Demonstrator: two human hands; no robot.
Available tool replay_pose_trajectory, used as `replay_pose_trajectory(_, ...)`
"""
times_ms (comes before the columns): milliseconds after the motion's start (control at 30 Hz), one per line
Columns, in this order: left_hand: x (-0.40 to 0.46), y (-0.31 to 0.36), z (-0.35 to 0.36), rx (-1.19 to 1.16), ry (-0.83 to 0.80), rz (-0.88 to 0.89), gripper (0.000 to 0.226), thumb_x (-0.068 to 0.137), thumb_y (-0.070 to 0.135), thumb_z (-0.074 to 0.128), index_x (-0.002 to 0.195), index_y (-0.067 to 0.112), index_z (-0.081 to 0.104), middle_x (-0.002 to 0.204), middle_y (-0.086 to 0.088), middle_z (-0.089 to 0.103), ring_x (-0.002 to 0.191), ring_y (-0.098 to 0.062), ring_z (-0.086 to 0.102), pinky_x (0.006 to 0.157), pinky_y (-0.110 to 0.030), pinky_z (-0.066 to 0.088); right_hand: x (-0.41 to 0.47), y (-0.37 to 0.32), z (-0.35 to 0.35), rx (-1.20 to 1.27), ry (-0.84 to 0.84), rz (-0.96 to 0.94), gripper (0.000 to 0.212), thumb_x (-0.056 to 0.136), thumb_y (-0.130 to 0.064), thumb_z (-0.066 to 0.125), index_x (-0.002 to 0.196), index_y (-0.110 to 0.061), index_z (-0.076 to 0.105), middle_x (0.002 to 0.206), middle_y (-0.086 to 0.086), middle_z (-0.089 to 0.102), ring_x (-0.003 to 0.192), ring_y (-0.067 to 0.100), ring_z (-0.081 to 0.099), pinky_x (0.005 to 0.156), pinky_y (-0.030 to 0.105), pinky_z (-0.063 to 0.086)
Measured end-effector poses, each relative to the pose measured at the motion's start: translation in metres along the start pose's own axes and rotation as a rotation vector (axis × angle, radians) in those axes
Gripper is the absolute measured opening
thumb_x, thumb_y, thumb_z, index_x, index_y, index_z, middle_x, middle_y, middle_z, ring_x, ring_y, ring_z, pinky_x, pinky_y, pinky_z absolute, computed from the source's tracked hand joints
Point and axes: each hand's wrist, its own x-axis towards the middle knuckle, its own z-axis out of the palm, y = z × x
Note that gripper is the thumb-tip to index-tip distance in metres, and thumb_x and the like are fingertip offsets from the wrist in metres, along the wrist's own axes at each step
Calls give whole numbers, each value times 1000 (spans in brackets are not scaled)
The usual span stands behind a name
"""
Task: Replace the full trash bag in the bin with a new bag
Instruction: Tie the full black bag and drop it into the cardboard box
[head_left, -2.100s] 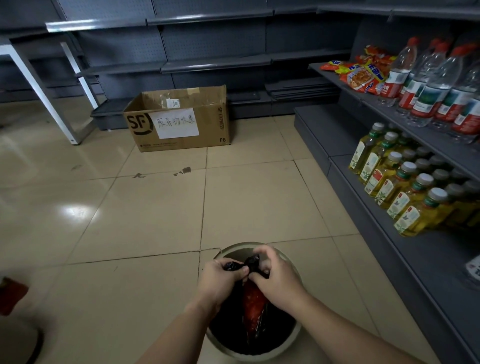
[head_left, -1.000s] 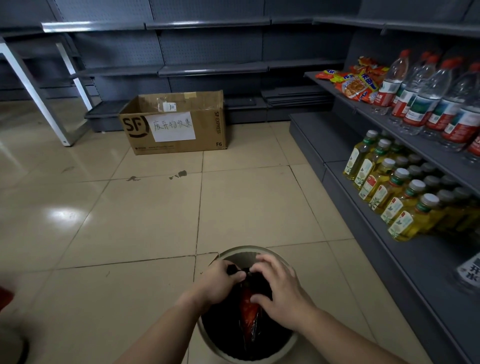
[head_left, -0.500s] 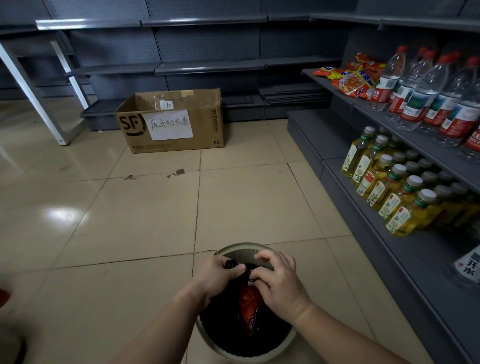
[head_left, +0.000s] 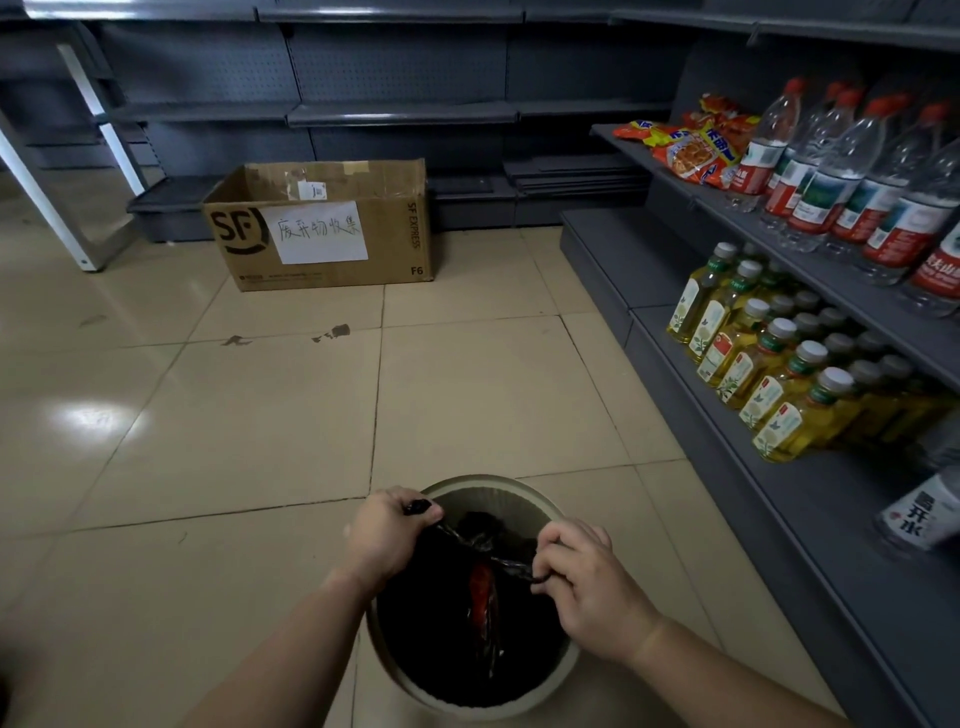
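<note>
A round beige bin (head_left: 488, 486) stands on the tiled floor at the bottom centre. Inside it sits a full black trash bag (head_left: 441, 644) with something red (head_left: 482, 597) showing through its top. My left hand (head_left: 382, 538) grips one twisted end of the bag's mouth at the bin's left rim. My right hand (head_left: 589, 577) grips the other twisted end over the bin's right side. The two ends stretch taut between the hands across the bag's top. No new bag is in view.
An open cardboard box (head_left: 322, 228) with a handwritten paper label stands on the floor ahead. Grey store shelves (head_left: 810, 499) run along the right, holding oil bottles (head_left: 769, 374), water bottles (head_left: 852, 176) and snack packets (head_left: 685, 140). Tiled floor lies to the left.
My hands were together over the middle of the bag, working its ends. Now they have pulled apart, left hand to the left rim, right hand to the right, drawing the ends tight.
</note>
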Motion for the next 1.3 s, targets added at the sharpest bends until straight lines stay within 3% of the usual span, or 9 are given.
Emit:
replay_pose_trajectory(100, 3, -6, 0, 190, 68, -5, 11, 85, 37, 74, 79, 27, 76, 87, 18, 71, 92, -14, 65, 95, -40, 39, -9, 6, -3, -6, -87, -8, 12, 80, -17, 60, 75, -25, 54, 93, -16, 49, 93, 3, 49, 92, 15, 30)
replay_pose_trajectory(200, 15, -13, -4, 342, 137, -6, 10, 85, 37, 73, 90, 29, 78, 106, 8, 72, 108, -20, 59, 85, -37, 26, -18, 11, -2, -42, -190, -47, 12, 81, -17, 63, 76, -24, 54, 94, -10, 52, 93, 1, 47, 92, 17, 30)
replay_pose_trajectory(367, 26, -23, -5, 395, 152, 1, 13, 85, 33, 75, 95, 25, 80, 108, 3, 73, 111, -23, 60, 85, -36, 32, -29, 19, -5, -90, -275, -38, 11, 80, -19, 64, 76, -24, 55, 95, -9, 52, 92, 1, 44, 91, 16, 29)
replay_pose_trajectory(633, 31, -51, -7, 198, 118, 2, 11, 80, 26, 80, 80, 15, 80, 81, -4, 75, 83, -27, 71, 82, -43, 57, -29, 19, -16, -127, -324, 0, 9, 82, -21, 62, 77, -22, 55, 94, -9, 50, 90, 1, 40, 91, 12, 28)
replay_pose_trajectory(800, 8, -30, -17, 79, 23, 45, 9, 85, 18, 78, 80, 10, 77, 77, -5, 77, 76, -21, 73, 72, -36, 59, -21, 5, -20, -82, -192, 39, 8, 87, -25, 54, 84, -28, 47, 98, -12, 51, 92, -3, 41, 91, 16, 30)
replay_pose_trajectory(967, -18, 0, -21, 1, -86, 193, 5, 83, 12, 78, 81, 17, 78, 77, 2, 77, 69, 1, 69, 62, -11, 49, 20, -28, -10, 63, -47, 84, 17, 87, -19, 56, 86, -31, 44, 98, -6, 57, 97, 11, 53, 87, 30, 43)
replay_pose_trajectory(1067, -28, 17, -10, -44, -182, 270, 9, 82, 9, 78, 84, 17, 79, 81, 2, 79, 74, -2, 71, 69, -15, 53, 46, -48, -1, 137, -18, 93, 7, 86, -12, 63, 84, -15, 56, 89, -4, 56, 84, 10, 51, 76, 25, 44)
replay_pose_trajectory(1200, -31, 21, -3, 1, -244, 347, 14, 81, 13, 76, 91, 22, 78, 86, 7, 79, 82, -4, 72, 78, -26, 56, 61, -62, 12, 216, 62, 201, 7, 81, -15, 70, 81, -19, 63, 83, -10, 57, 75, -1, 51, 69, 18, 39)
replay_pose_trajectory(1300, -32, 19, -3, -45, -288, 296, 21, 77, 6, 79, 94, 16, 77, 89, -7, 79, 78, -10, 69, 80, -36, 57, 64, -68, 12, 351, 131, 376, 7, 78, -6, 77, 80, -9, 71, 79, -8, 59, 65, -8, 56, 62, 5, 39)
